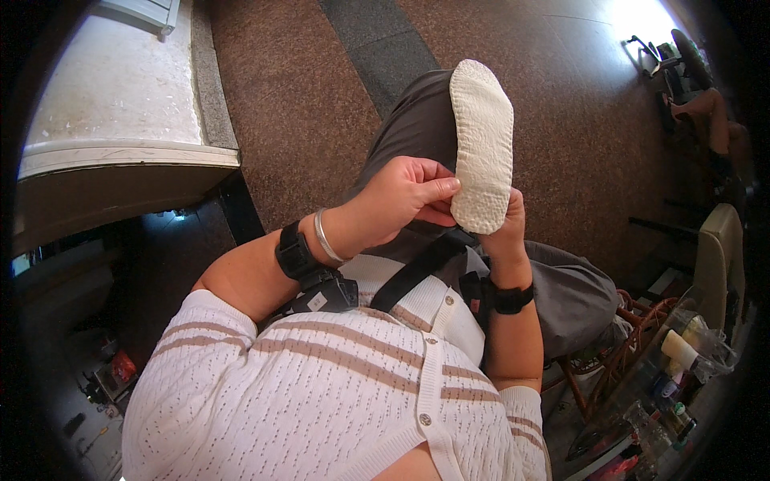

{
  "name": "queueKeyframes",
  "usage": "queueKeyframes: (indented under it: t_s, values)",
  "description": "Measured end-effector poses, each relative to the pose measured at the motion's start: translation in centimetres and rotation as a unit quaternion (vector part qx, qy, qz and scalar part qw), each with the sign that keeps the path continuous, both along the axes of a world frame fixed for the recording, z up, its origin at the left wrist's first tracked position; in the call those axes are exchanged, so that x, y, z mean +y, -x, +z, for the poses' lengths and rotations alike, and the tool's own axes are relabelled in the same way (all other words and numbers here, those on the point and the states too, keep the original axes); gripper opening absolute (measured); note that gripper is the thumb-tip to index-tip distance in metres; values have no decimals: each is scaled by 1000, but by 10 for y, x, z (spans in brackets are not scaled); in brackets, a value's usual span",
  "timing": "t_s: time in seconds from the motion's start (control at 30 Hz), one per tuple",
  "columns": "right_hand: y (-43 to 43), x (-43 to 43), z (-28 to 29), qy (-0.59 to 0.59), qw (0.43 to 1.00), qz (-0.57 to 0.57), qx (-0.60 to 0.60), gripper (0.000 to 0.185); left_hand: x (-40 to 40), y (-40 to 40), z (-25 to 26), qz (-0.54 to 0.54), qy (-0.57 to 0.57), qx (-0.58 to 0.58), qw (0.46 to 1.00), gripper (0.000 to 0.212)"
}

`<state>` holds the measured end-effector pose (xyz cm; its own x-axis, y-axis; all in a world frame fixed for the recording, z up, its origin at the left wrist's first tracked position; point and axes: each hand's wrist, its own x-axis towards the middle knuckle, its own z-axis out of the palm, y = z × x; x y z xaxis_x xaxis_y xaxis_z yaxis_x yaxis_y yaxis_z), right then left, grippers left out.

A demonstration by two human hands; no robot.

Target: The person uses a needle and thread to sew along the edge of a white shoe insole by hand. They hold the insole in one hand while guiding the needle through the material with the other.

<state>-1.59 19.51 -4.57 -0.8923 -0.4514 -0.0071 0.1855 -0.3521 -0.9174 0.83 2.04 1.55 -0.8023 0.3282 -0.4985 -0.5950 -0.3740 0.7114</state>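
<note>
A white stitched cloth insole (pixel 483 144) stands out over my grey-trousered leg (pixel 415 114), its rounded heel end towards me. My left hand (pixel 421 191) pinches its left edge near the heel between thumb and fingers. Behind the heel end, my right hand (pixel 508 222) holds the insole from the right side. Most of my right fingers are hidden by it. Fine rows of stitch marks run along the rim and across the heel. A black strap (pixel 421 270) crosses below my hands.
To the lower right, a glass-topped rattan table (pixel 607 415) bears several bottles and a plastic bag. A beige chair back (pixel 719 264) rises beyond it. Another person's leg (pixel 713 114) shows at the far right. A white wall (pixel 120 90) with a stone border is at upper left.
</note>
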Motion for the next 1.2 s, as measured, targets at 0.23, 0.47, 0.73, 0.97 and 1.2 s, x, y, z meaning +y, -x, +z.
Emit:
queueKeyframes:
  t_s: [0.23,0.47,0.73,0.97,1.2]
  values:
    - [0,1,-4,32,999,7,-12,17,2,0,1,-1,-4,6,1000,23]
    - [2,-2,4,87,994,8,-73,19,2,-1,1,1,10,-10,1000,21]
    - [2,0,3,31,999,-19,-24,21,3,1,1,8,4,-10,1000,20]
    - [1,2,2,7,1000,9,2,21,1,1,0,15,7,-8,1000,19]
    - [1,5,1,31,999,41,-7,20,0,-1,-2,13,4,-10,1000,20]
